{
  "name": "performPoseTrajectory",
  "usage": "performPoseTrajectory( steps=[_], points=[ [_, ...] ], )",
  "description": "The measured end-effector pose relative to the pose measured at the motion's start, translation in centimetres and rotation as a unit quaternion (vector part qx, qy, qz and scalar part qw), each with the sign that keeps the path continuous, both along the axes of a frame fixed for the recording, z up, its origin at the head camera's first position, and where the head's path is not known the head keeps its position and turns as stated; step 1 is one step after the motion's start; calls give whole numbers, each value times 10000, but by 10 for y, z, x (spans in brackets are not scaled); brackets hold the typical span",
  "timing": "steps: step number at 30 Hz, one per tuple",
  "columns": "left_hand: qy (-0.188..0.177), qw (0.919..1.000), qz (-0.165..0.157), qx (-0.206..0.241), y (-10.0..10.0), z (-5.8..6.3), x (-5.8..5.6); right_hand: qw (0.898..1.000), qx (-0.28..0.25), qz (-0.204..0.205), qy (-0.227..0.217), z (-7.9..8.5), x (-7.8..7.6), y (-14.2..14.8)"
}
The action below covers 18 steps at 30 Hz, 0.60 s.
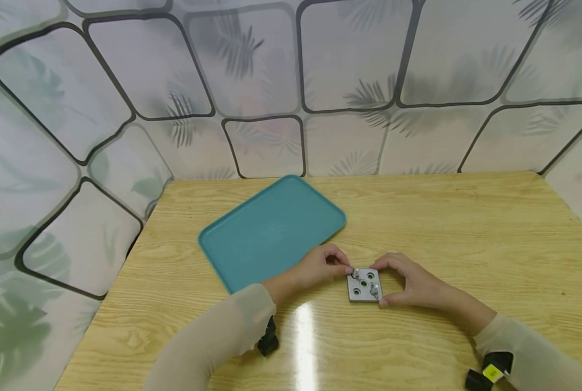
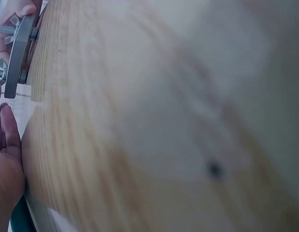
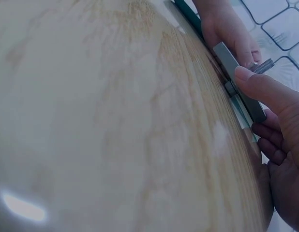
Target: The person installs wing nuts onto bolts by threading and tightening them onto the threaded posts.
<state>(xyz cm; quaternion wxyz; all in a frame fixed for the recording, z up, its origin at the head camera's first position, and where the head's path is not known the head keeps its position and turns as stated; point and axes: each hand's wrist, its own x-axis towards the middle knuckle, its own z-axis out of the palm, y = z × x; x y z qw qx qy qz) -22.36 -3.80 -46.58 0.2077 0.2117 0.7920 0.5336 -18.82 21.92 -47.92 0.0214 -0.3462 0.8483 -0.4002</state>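
Note:
A square grey metal plate (image 1: 364, 296) with several holes is held just over the wooden table. My right hand (image 1: 420, 285) grips it by the right side, thumb at the near corner and fingers at the far one. At the plate's far left corner, my left hand (image 1: 320, 267) pinches a wing nut (image 1: 355, 273) on a bolt. Another wing nut (image 1: 373, 290) sits near the right edge. Threaded bolt ends stick up through both nuts in the left wrist view, and a bolt head (image 2: 34, 33) shows under the plate. The right wrist view shows one threaded end (image 3: 264, 66).
A teal tray (image 1: 271, 228) lies at an angle behind my left hand. The wooden table (image 1: 442, 217) runs back to a patterned curtain (image 1: 349, 65). A black wrist device (image 1: 269, 339) hangs below the left sleeve, another (image 1: 491, 369) below the right.

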Motion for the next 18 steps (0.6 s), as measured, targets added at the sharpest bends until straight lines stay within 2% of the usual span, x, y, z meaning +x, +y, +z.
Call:
performPoseTrajectory(
  steps=[3,10,14,18],
  points=[
    [44,10000,-52,-27,0,0,0,10000,-9,2,7,0,0,0],
    [-38,9992,-410,-4,-2,4,1,9999,-63,86,98,1,0,0],
    [56,9982,-600,-65,-3,5,1,10000,-13,27,21,1,1,0],
    [100,9978,-643,-105,-3,3,0,10000,62,-42,-57,1,1,-1]
  ],
)
